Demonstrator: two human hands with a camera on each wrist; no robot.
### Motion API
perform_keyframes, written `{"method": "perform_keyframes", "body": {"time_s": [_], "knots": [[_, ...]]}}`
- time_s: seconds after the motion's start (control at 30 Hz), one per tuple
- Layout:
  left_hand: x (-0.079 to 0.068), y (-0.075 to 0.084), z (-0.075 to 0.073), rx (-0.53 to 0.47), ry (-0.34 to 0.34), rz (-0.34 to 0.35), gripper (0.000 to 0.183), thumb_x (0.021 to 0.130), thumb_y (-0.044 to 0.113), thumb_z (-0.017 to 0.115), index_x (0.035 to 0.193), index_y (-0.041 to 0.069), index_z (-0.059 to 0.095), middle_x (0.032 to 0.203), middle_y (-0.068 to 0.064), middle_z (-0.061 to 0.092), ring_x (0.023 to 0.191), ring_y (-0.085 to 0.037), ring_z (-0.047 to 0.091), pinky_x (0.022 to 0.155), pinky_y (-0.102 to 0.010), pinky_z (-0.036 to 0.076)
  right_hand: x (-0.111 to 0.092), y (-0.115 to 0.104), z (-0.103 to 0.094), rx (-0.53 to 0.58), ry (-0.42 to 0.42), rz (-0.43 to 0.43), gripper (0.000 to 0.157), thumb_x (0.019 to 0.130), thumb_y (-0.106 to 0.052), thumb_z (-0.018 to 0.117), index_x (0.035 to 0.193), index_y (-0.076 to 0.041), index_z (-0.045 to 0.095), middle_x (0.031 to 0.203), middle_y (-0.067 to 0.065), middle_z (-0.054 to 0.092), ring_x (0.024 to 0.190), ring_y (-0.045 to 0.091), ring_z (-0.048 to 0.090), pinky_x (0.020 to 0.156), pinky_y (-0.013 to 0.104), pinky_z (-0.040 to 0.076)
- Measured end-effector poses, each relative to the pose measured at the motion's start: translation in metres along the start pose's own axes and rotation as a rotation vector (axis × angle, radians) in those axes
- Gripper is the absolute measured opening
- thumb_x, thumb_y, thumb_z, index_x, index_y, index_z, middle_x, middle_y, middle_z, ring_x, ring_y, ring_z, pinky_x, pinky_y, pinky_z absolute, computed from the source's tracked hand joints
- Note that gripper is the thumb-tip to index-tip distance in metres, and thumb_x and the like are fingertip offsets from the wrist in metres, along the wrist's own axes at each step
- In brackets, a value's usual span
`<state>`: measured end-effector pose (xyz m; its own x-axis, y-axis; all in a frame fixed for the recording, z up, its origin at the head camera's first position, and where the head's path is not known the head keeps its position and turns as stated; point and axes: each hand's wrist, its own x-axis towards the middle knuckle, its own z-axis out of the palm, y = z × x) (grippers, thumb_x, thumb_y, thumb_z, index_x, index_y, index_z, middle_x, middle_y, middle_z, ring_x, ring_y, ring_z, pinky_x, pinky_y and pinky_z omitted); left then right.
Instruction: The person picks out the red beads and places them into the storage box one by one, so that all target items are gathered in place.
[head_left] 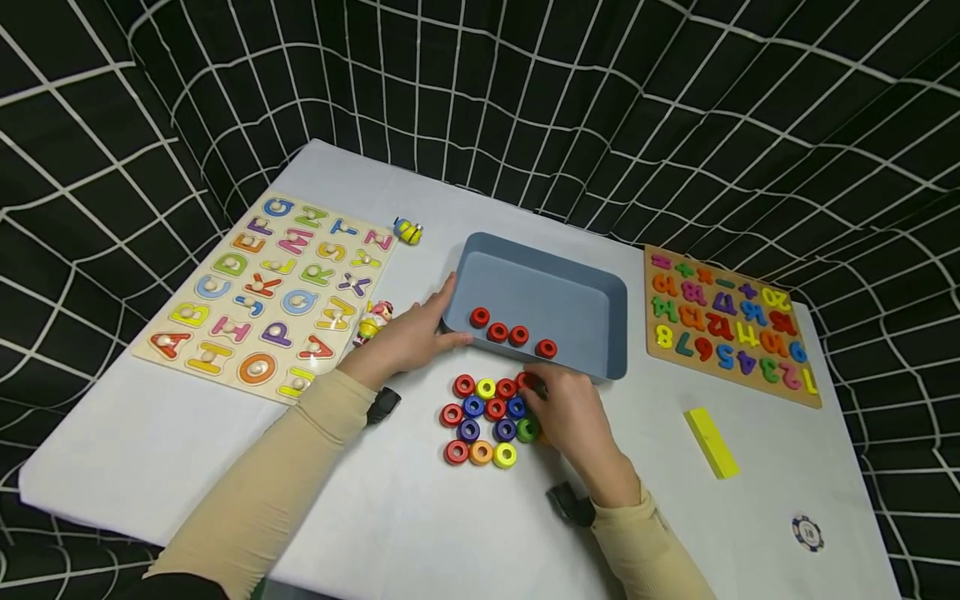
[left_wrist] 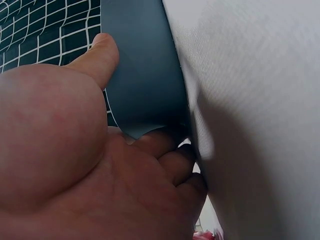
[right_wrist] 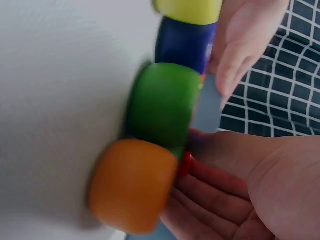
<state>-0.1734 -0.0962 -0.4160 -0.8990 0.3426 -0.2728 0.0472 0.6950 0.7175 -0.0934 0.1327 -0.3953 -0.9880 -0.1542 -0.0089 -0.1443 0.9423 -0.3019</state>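
My left hand (head_left: 416,335) grips the near left corner of a grey-blue tray (head_left: 547,292), thumb on its front wall (left_wrist: 142,60) and fingers round the side. Several red ring-shaped beads (head_left: 497,332) lie inside along the near wall. In front of the tray, colourful beads (head_left: 495,409) stand on the table in loose rows: red, yellow, blue, purple, green and orange. At the far right of these rows my right hand (head_left: 572,412) pinches a red bead (right_wrist: 185,164) between thumb and fingers. Green (right_wrist: 162,102) and orange (right_wrist: 132,187) beads stand beside that thumb, partly covered in the head view.
A wooden letter board (head_left: 247,333) lies left, with a small figurine (head_left: 372,323) and a yellow striped toy (head_left: 408,231) near it. On the right are a number board (head_left: 720,367), a yellow block (head_left: 711,443) and a poker chip (head_left: 807,533).
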Motion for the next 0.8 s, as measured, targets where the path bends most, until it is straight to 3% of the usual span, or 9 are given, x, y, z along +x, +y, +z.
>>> {"method": "perform_keyframes", "body": {"time_s": [0.23,0.43,0.8], "knots": [[0.000,0.000,0.001,0.000,0.002,0.009,0.096,0.091,0.055,0.056,0.152,0.035,-0.014,0.162,-0.015,0.010,0.145,-0.049,0.011,0.116,-0.060,0.019,-0.013,0.005,-0.026,0.084,0.076,-0.024,0.032,0.085,-0.016,0.073,0.117,-0.013,0.070,0.106,0.008,0.073,0.093,0.023,0.069,0.079,0.041,0.058],[0.000,-0.002,-0.001,-0.005,0.003,0.004,0.096,0.091,0.055,0.056,0.152,0.034,-0.015,0.162,-0.015,0.010,0.144,-0.049,0.011,0.116,-0.061,0.018,0.000,0.025,-0.044,0.104,0.200,-0.013,0.036,0.088,-0.012,0.070,0.123,-0.007,0.066,0.112,0.016,0.071,0.097,0.029,0.071,0.079,0.044,0.058],[0.000,-0.001,0.000,-0.009,-0.001,0.002,0.096,0.091,0.055,0.056,0.152,0.036,-0.015,0.162,-0.015,0.009,0.145,-0.048,0.010,0.117,-0.060,0.017,0.015,0.049,-0.034,0.114,0.201,0.065,0.038,0.090,-0.012,0.067,0.127,-0.004,0.063,0.114,0.018,0.070,0.099,0.031,0.070,0.081,0.046,0.057]]}}
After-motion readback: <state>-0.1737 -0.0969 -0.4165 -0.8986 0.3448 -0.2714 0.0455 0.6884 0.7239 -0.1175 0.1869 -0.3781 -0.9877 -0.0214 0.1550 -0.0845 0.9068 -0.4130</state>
